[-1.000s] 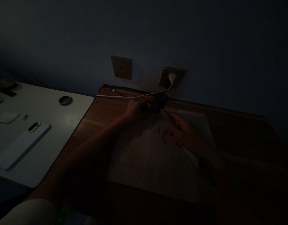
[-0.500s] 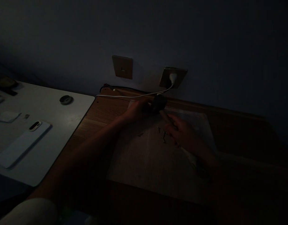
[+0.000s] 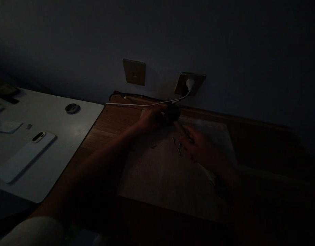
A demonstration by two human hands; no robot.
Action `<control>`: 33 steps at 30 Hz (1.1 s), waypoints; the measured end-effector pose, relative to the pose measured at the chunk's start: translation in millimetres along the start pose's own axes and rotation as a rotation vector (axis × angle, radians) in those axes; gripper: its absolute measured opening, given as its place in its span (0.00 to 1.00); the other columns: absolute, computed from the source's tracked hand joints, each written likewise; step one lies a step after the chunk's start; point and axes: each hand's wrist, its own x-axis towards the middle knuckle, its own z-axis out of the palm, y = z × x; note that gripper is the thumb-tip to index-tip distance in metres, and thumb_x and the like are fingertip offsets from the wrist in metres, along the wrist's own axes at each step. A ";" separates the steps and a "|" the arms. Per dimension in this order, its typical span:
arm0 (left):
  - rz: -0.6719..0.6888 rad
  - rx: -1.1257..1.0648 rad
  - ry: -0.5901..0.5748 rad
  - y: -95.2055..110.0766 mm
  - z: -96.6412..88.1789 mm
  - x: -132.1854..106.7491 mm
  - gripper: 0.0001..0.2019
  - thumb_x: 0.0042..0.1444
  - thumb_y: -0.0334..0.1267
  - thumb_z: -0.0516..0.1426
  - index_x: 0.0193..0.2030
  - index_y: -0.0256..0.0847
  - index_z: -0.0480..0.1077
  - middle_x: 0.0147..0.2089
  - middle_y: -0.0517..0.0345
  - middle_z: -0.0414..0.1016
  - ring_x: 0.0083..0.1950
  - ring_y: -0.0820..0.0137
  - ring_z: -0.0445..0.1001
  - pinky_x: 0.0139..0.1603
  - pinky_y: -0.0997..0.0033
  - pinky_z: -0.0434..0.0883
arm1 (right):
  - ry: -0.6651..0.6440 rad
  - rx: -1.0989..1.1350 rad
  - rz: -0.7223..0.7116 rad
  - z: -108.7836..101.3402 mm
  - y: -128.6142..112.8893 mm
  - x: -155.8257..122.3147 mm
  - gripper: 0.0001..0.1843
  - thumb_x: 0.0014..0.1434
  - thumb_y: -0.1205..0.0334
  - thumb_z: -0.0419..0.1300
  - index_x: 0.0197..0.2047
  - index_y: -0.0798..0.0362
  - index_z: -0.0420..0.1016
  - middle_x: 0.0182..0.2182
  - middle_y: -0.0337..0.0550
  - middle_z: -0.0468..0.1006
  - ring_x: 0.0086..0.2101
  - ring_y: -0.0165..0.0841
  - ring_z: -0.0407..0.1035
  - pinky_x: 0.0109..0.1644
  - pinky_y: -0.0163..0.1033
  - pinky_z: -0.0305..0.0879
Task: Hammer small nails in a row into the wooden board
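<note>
My right hand point(image 3: 199, 145) is closed around the light handle of a dark-headed mallet point(image 3: 172, 113), its head raised at the far side of the pale board point(image 3: 157, 184). Just left of the mallet head, my left hand point(image 3: 151, 119) has its fingers curled. What they hold is lost in shadow and partly behind the head. Several small metal screws or nails point(image 3: 180, 149) lie on the board below my right hand. Another small dark piece point(image 3: 154, 147) lies further left on it.
A white table point(image 3: 57, 136) at left bears a white phone point(image 3: 25, 157), a round dark lid or tape roll point(image 3: 72, 108) and a folded cloth point(image 3: 9, 127). A white cable point(image 3: 142, 105) runs along the wall to a plug point(image 3: 190, 84) in a socket.
The mallet head has shifted slightly left and turned, so its round face shows more. Both hands stay nearly in place.
</note>
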 end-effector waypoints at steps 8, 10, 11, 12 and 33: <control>0.011 -0.020 -0.059 -1.6 -0.5 1.8 0.30 0.55 0.38 0.66 0.65 0.37 0.71 0.47 0.51 0.85 0.45 0.62 0.83 0.43 0.69 0.75 | -0.008 -0.006 0.005 0.9 0.5 1.3 0.26 0.68 0.56 0.55 0.67 0.52 0.71 0.26 0.37 0.74 0.18 0.29 0.65 0.20 0.36 0.64; 0.045 0.008 -0.097 -1.0 -9.3 2.9 0.32 0.54 0.37 0.66 0.66 0.37 0.69 0.52 0.48 0.83 0.48 0.62 0.82 0.46 0.68 0.75 | -0.007 -0.016 0.006 0.4 0.4 0.9 0.27 0.68 0.55 0.56 0.68 0.53 0.72 0.26 0.37 0.74 0.18 0.29 0.66 0.20 0.35 0.63; 0.062 0.052 -0.119 1.6 -16.6 2.8 0.32 0.53 0.36 0.67 0.65 0.38 0.69 0.54 0.47 0.82 0.50 0.62 0.81 0.47 0.68 0.75 | -0.001 -0.015 0.009 -0.2 0.4 0.5 0.28 0.68 0.54 0.56 0.68 0.53 0.71 0.26 0.37 0.74 0.18 0.29 0.65 0.19 0.35 0.63; 0.074 0.117 -0.143 6.1 -25.5 1.9 0.31 0.52 0.36 0.67 0.64 0.38 0.69 0.56 0.46 0.81 0.51 0.61 0.80 0.48 0.67 0.75 | 0.007 -0.009 0.014 -1.1 0.4 0.0 0.28 0.68 0.54 0.56 0.69 0.53 0.71 0.26 0.37 0.74 0.18 0.29 0.65 0.19 0.35 0.63; 0.234 0.621 -0.611 95.8 -16.7 -43.4 0.12 0.62 0.26 0.61 0.50 0.40 0.79 0.37 0.48 0.84 0.32 0.62 0.81 0.26 0.67 0.63 | 0.030 0.042 0.005 -15.9 4.1 -1.1 0.27 0.67 0.53 0.57 0.66 0.51 0.73 0.22 0.33 0.72 0.16 0.30 0.66 0.16 0.34 0.62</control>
